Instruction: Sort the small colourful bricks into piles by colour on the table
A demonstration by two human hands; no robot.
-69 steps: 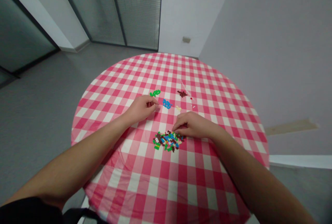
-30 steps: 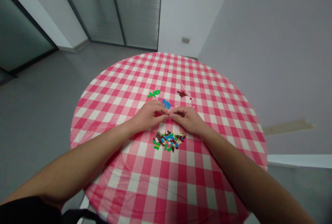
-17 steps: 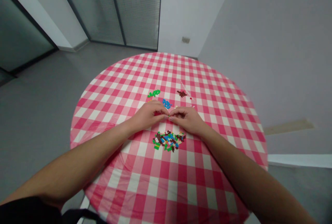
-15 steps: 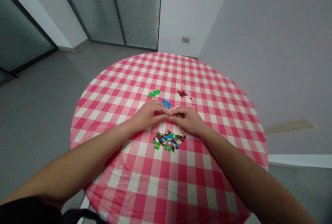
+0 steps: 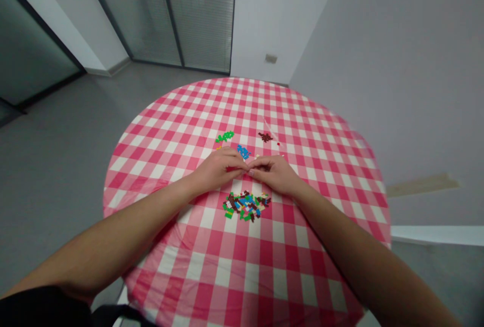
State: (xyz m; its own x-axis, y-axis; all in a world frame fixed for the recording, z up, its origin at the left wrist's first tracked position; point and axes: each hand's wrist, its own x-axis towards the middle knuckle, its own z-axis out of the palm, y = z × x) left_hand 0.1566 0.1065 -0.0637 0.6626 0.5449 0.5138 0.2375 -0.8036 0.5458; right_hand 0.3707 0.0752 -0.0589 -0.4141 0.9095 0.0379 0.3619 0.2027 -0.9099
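Observation:
Over the middle of the table, my left hand [image 5: 222, 165] and my right hand [image 5: 275, 173] meet fingertip to fingertip, each closed in a pinch. A small green building brick showed between the fingertips a moment ago; the fingers now cover it. Just below the hands lies a mixed pile of small building bricks [image 5: 247, 205] in green, blue, brown, white and yellow. Beyond them sit a blue brick heap [image 5: 243, 152], a green brick heap [image 5: 225, 136] and a brown brick heap [image 5: 265, 137]. My left hand partly hides a few yellow bricks [image 5: 219, 148].
A red and white checked cloth [image 5: 249, 281] covers the round table. A single red brick [image 5: 279, 144] lies right of the brown heap, and pale bricks [image 5: 257, 156] peek out behind my right hand. Glass partitions [image 5: 196, 14] and a wall stand beyond the table.
The fingertips have shifted slightly, and the green brick that showed between them is now hidden. The heaps and the mixed pile look the same.

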